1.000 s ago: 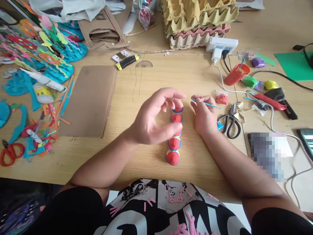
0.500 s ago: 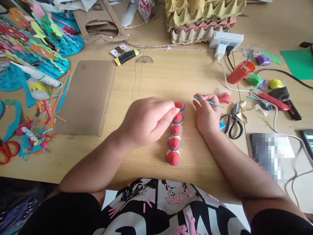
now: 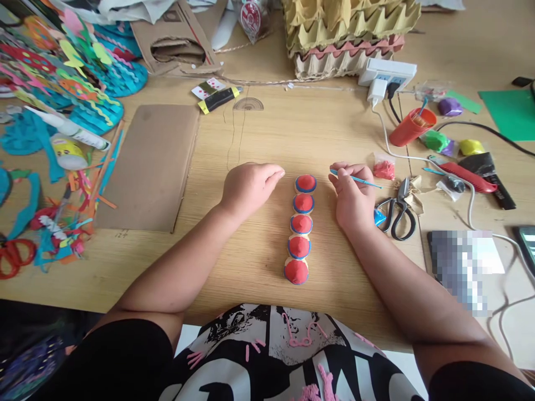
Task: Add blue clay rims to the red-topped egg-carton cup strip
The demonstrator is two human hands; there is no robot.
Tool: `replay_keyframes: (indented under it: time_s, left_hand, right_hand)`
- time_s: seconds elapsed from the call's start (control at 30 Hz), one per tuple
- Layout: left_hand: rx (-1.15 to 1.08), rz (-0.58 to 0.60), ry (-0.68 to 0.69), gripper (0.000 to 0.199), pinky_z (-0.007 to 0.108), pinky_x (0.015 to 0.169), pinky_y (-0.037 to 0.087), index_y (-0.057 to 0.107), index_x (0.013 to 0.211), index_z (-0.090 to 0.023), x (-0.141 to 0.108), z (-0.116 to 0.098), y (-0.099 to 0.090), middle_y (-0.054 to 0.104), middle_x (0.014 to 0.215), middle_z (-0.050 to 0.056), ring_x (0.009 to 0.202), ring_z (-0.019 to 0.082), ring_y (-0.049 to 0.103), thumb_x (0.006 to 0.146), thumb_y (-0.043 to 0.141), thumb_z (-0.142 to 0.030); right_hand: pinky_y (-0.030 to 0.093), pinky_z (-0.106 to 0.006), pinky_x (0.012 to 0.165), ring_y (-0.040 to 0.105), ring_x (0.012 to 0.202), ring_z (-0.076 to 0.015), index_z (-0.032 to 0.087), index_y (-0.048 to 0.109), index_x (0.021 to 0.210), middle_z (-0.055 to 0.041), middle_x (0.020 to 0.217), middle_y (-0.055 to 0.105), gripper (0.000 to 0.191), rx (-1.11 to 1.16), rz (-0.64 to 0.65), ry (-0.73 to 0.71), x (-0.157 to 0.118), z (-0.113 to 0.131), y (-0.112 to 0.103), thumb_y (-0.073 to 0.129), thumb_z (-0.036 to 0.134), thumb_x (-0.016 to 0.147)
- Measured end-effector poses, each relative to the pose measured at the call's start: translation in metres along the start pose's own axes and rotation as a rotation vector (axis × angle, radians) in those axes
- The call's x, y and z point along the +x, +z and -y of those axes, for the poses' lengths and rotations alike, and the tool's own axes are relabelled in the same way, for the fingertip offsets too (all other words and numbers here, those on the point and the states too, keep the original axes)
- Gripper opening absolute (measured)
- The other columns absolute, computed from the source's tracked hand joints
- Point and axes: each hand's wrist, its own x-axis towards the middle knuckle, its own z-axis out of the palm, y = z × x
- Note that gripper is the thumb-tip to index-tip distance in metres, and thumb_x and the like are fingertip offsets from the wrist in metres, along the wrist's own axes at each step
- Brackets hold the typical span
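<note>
Several red cones with blue rims [image 3: 301,224] stand in a row on the wooden table [image 3: 251,267], running away from my body. My left hand [image 3: 252,188] is left of the far end of the row, apart from it, fingers bent and thumb pressed to them; anything between the fingertips is hidden or too small to name. To the right of the row, my right hand [image 3: 355,195] holds a thin blue tool [image 3: 363,181] between thumb and fingers, its tip pointing right.
Cardboard [image 3: 152,167] lies at the left beside paper scraps and red scissors [image 3: 14,257]. Black-handled shears [image 3: 400,214], a red cup [image 3: 413,127], clay packets and cables lie at the right. Egg trays [image 3: 346,36] and a power strip [image 3: 388,73] are at the back.
My left hand has drawn back to the left from the far cones, which now show fully. My right hand has barely moved and still holds the blue tool.
</note>
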Motion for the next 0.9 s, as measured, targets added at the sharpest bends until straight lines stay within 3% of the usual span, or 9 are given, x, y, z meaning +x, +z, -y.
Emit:
replay_keyframes:
  time_s: [0.13,0.23,0.33,0.43,0.5,0.57,0.67,0.77,0.9]
  left_hand:
    - [-0.082,-0.056,0.010,0.030,0.030,0.074,0.047,0.080,0.110,-0.023,-0.002,-0.001,0.006,0.081,0.083,0.004,0.080,0.021,0.073,0.102,0.055,-0.037]
    - [-0.105,-0.105,0.026,0.033,0.029,0.073,0.047,0.079,0.106,-0.021,-0.004,-0.003,0.011,0.080,0.079,0.003,0.078,0.020,0.073,0.104,0.051,-0.038]
    - [-0.091,-0.134,0.051,0.033,0.030,0.070,0.046,0.078,0.101,-0.020,-0.005,-0.004,0.015,0.078,0.076,0.003,0.075,0.020,0.072,0.105,0.051,-0.038]
    - [-0.075,-0.155,0.104,0.036,0.033,0.073,0.046,0.077,0.093,-0.020,-0.006,-0.005,0.020,0.077,0.076,0.004,0.076,0.021,0.071,0.106,0.050,-0.038]
    - [-0.072,-0.183,0.139,0.026,0.033,0.079,0.048,0.077,0.100,-0.020,-0.006,-0.005,0.024,0.081,0.090,0.005,0.083,0.021,0.071,0.103,0.055,-0.032]
    - [-0.066,-0.190,0.158,0.021,0.034,0.083,0.049,0.077,0.106,-0.020,-0.006,-0.005,0.028,0.081,0.098,0.005,0.089,0.022,0.070,0.100,0.059,-0.026]
    - [-0.073,-0.196,0.183,0.021,0.035,0.088,0.051,0.076,0.108,-0.020,-0.005,-0.004,0.030,0.081,0.103,0.005,0.095,0.023,0.070,0.099,0.058,-0.023]
    - [-0.088,-0.197,0.214,0.020,0.036,0.088,0.052,0.075,0.108,-0.019,-0.006,-0.002,0.031,0.081,0.105,0.005,0.095,0.023,0.070,0.099,0.057,-0.022]
    - [-0.099,-0.202,0.244,0.019,0.038,0.089,0.053,0.075,0.109,-0.019,-0.006,-0.002,0.032,0.081,0.105,0.005,0.096,0.024,0.071,0.099,0.058,-0.021]
  right_hand:
    - [0.055,-0.031,0.086,0.066,0.094,-0.0140,0.026,0.055,0.082,0.0025,0.094,0.067,0.027,-0.140,0.004,-0.099,0.002,0.001,0.000,0.079,0.039,0.086]
    - [0.053,-0.032,0.071,0.058,0.072,-0.0140,0.025,0.054,0.081,0.0031,0.077,0.057,0.026,-0.402,0.016,-0.216,0.006,0.010,-0.004,0.073,0.041,0.091]
    - [0.048,-0.033,0.065,0.057,0.068,-0.0158,0.025,0.056,0.085,0.0012,0.075,0.059,0.018,-0.708,0.074,-0.319,0.010,0.025,-0.009,0.066,0.036,0.096]
    - [0.043,-0.035,0.070,0.062,0.076,-0.0201,0.022,0.063,0.094,-0.0039,0.084,0.070,0.009,-1.177,0.295,-0.415,0.009,0.044,-0.010,0.057,0.025,0.100]
    - [0.038,-0.037,0.071,0.064,0.083,-0.0250,0.020,0.067,0.096,-0.0079,0.084,0.073,0.016,-1.550,0.474,-0.453,0.004,0.054,-0.007,0.051,0.017,0.099]
    - [0.033,-0.038,0.069,0.065,0.088,-0.0274,0.019,0.068,0.099,-0.0103,0.087,0.074,0.020,-1.751,0.612,-0.474,0.000,0.058,-0.005,0.049,0.011,0.097]
    - [0.032,-0.037,0.069,0.066,0.090,-0.0269,0.017,0.068,0.099,-0.0107,0.094,0.073,0.020,-1.822,0.788,-0.429,-0.001,0.057,-0.005,0.050,0.010,0.095]
    - [0.034,-0.037,0.071,0.066,0.094,-0.0264,0.018,0.068,0.098,-0.0097,0.099,0.073,0.017,-1.811,0.847,-0.390,0.002,0.054,-0.008,0.053,0.011,0.095]
    - [0.036,-0.036,0.071,0.068,0.098,-0.0251,0.022,0.069,0.112,-0.0075,0.106,0.074,0.027,-1.767,0.904,-0.364,0.001,0.058,-0.008,0.049,0.011,0.096]
